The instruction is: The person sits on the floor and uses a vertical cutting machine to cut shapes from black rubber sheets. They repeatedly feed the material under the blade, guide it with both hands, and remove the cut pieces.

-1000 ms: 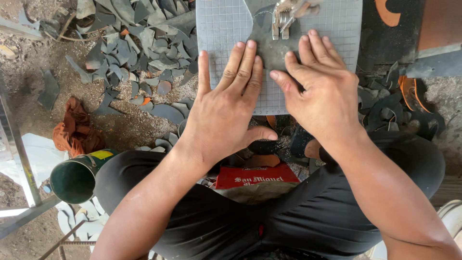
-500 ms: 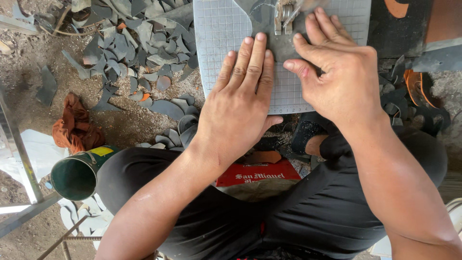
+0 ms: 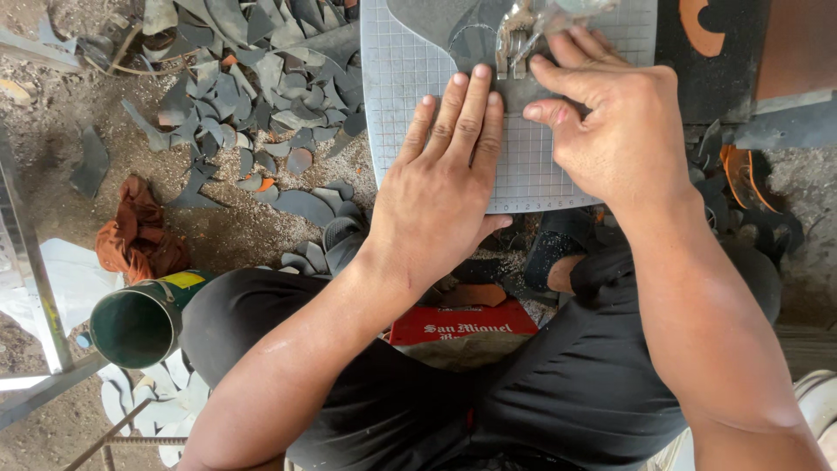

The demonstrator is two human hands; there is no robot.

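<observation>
Head view: the grey gridded table (image 3: 410,96) fills the middle, and on its far part lies a dark grey sheet piece (image 3: 440,22), running under the metal presser foot (image 3: 516,39). My left hand (image 3: 440,196) lies flat, fingers spread and grasping nothing, tips beside the piece. My right hand (image 3: 623,131) presses loosely curled fingers on it near the foot. Grey offcuts (image 3: 261,78) litter the ground left.

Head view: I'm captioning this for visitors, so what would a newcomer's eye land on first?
Two bare hands pressed on a gridded grey mat at top centre: the left hand flat, the right hand holding a dark grey sheet near a metal tool. Grey offcuts litter the ground at upper left, and a green can lies at lower left.
</observation>
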